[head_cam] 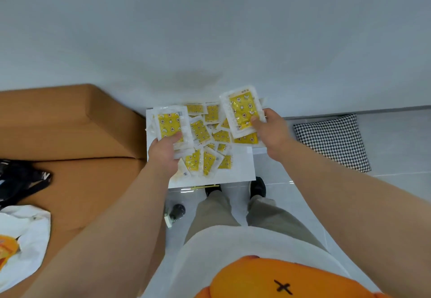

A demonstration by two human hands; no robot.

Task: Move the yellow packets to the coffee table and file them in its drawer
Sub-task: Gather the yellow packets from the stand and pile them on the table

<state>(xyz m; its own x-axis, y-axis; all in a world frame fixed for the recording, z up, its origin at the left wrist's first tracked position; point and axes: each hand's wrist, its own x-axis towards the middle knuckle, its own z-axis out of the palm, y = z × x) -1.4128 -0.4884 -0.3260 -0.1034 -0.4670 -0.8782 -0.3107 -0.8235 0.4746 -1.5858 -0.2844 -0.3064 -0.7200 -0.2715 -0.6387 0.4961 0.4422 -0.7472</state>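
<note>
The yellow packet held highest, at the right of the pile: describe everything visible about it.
The yellow packet is a flat rectangular pouch of glossy film, clear-white at the edges, with a yellow panel printed with small stars and figures. It looks sealed. It is held face up and tilted above the loose pile of packets on the white surface. The right hand pinches its lower right corner, thumb on top; the fingers beneath are hidden.

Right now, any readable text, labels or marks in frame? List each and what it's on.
"x": black mark on the orange shirt print.
"N", apparently: white letter on the black bag; the rest is hidden.
Print on the yellow packets, both those held and those on the white surface: too blurred to read.
</note>
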